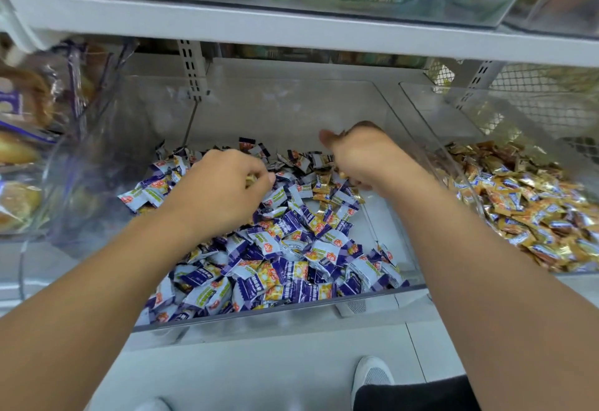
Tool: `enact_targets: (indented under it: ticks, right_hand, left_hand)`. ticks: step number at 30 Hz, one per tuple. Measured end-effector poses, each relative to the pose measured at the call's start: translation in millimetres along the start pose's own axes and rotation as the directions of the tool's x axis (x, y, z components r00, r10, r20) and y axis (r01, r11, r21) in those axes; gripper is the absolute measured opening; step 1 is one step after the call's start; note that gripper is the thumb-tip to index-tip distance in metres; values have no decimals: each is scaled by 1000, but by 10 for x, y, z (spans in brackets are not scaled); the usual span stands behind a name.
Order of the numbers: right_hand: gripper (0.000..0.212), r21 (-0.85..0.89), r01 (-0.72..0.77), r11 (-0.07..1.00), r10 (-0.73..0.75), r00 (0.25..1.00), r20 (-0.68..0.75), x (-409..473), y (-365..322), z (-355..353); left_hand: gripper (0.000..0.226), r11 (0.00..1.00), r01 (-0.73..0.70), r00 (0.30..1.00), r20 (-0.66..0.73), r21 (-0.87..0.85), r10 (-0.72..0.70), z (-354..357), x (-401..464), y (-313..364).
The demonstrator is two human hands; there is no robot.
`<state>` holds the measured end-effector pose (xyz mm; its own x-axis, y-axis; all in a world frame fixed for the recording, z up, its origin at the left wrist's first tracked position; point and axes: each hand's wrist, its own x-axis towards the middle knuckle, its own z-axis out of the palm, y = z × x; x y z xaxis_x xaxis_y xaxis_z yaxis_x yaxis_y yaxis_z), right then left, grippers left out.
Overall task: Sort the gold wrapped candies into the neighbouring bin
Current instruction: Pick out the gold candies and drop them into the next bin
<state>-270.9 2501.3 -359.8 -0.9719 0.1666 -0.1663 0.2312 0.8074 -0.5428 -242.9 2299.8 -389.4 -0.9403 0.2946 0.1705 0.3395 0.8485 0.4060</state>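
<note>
Hands work mid-frame over the middle bin (pixel 382 292): left hand (pixel 215 191) pinches a gold candy (pixel 250 179), right hand (pixel 359 157) curls around more, nearer the gold-filled neighbouring bin (pixel 466 183) lying rightward, with stray gold candies (pixel 322 188) between them.

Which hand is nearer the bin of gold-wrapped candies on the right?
Right. The right hand is over the purple-candy bin, close beside the clear wall shared with the gold candy bin. The left hand is farther left, over the purple candies.
</note>
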Motion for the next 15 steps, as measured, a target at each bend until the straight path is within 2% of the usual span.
enact_targets:
  ticks: [3,6,8,10,13,15]
  right_hand:
    - [14,-314,58,948,-50,998,32,93,120,176]
    - [3,-521,114,846,-34,986,162,195,155,320]
    - [22,-560,151,815,-40,978,205,230,167,372]
    - [29,-551,146,822,-37,978,204,265,208,415]
    - [17,-540,134,831,-47,984,171,271,253,479]
    - [5,-496,131,859,-88,990,110,244,229,403]
  left_hand:
    - [23,995,-1,996,-89,-100,-8,4,2,60]
    - [19,995,-43,998,-45,-95,39,33,-10,153]
    - [17,994,-61,998,1,-86,61,80,-2,174]
    - [14,995,-58,998,33,-86,61,109,7,174]
    - [12,990,14,998,59,-144,-6,90,18,164]
    - [13,952,126,990,89,-278,-106,55,10,168]
